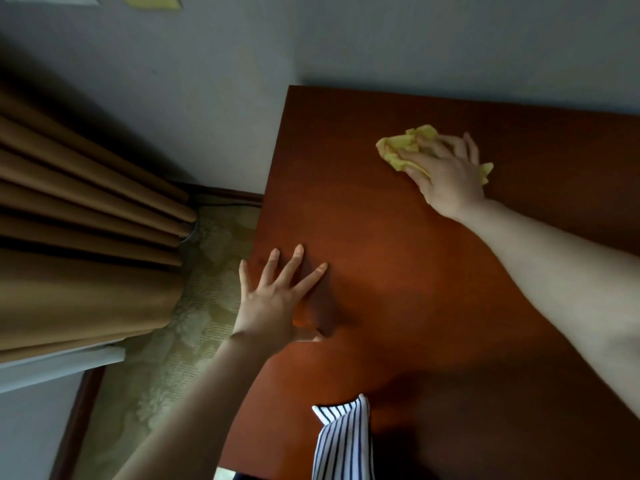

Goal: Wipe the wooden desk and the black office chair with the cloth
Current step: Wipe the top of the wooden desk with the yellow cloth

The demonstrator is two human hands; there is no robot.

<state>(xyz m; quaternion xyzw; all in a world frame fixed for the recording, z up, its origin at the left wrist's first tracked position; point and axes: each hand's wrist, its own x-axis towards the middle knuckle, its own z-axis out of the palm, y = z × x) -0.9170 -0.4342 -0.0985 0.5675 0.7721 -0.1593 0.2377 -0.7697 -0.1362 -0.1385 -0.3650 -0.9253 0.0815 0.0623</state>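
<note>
Your right hand [446, 171] clutches the yellow cloth [405, 147] far back on the wooden table [398, 271]; unwiped surface runs toward you, where your left hand [277, 299] rests flat, fingers spread.

brown curtain [86, 220] hangs left; patterned carpet [194, 306] below, perhaps floral.
</note>
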